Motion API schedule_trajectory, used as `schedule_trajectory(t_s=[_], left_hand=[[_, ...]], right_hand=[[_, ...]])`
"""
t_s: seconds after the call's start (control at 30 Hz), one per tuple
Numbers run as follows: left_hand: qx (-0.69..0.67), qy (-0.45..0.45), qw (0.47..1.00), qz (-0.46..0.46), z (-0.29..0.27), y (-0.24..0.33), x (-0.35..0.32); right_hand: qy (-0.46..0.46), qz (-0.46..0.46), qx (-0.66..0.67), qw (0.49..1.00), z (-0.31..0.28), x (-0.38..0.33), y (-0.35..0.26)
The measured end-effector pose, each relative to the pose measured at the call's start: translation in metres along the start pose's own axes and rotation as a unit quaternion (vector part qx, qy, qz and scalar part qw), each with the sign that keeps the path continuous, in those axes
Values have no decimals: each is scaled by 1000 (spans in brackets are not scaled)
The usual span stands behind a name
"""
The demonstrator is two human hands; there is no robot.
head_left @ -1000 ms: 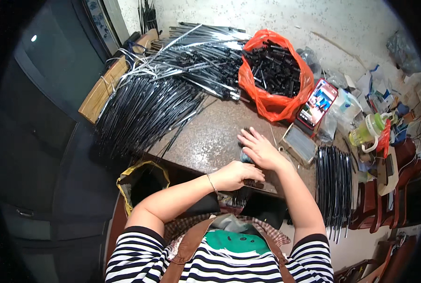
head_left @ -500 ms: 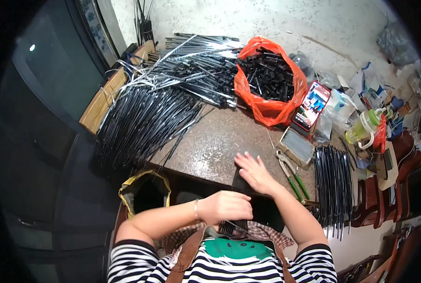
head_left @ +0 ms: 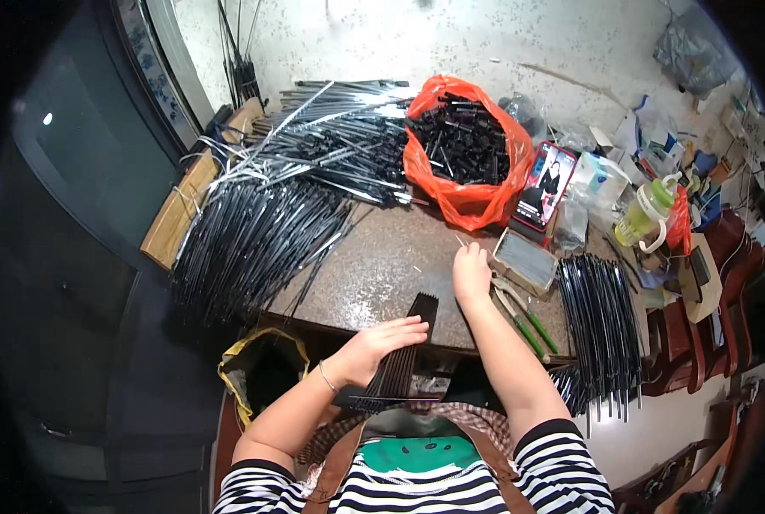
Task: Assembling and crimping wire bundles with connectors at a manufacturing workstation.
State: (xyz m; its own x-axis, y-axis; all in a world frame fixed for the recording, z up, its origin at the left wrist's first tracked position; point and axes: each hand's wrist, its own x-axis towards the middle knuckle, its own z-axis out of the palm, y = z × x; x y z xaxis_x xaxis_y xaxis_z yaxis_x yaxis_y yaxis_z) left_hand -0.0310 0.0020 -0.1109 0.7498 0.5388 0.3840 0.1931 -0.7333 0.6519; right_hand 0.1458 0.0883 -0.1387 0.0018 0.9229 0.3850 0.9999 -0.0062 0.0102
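A flat fan of thin black rods slopes from the table's near edge down toward my lap. My left hand lies across it, fingers stretched out and together; the thumb is hidden. Across the lower end of the fan runs a thin metal rod. My right hand is over the table, left of a small box of thin grey pieces. Its fingers are pinched on a thin pale wire, of which only a tip shows. Green-handled pliers lie beside that forearm.
Bundled black rods cover the table's left side. A red plastic bag of black parts stands at the back, beside a propped phone. More rods overhang the right edge, near a green bottle. A yellow-rimmed bag hangs below.
My right hand has moved from the fan up to the thin wire by the small box and closed. My left hand has shifted left and flattened on the fan, which shows more.
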Motion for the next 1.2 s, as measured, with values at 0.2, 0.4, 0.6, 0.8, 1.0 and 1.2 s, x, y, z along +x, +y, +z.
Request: schedule_trajectory(t_s=[0.2,0.4,0.6,0.8,1.0,1.2], left_hand=[[28,2,1000,12,3,-3,-1],[42,9,999,20,9,-5,-7],[2,24,1000,-8,8,-3,-17],[2,30,999,16,14,2,-24],[24,35,999,18,14,3,-29],[27,36,999,17,17,4,-31]], right_hand=[[15,98,81,992,1,6,4],[-10,-70,132,989,-11,-31,17],[-4,-160,254,954,-43,-88,41],[59,-278,354,891,-42,-117,61],[-23,-167,320,932,-45,-91,31],[-110,-138,259,950,-54,-94,25]])
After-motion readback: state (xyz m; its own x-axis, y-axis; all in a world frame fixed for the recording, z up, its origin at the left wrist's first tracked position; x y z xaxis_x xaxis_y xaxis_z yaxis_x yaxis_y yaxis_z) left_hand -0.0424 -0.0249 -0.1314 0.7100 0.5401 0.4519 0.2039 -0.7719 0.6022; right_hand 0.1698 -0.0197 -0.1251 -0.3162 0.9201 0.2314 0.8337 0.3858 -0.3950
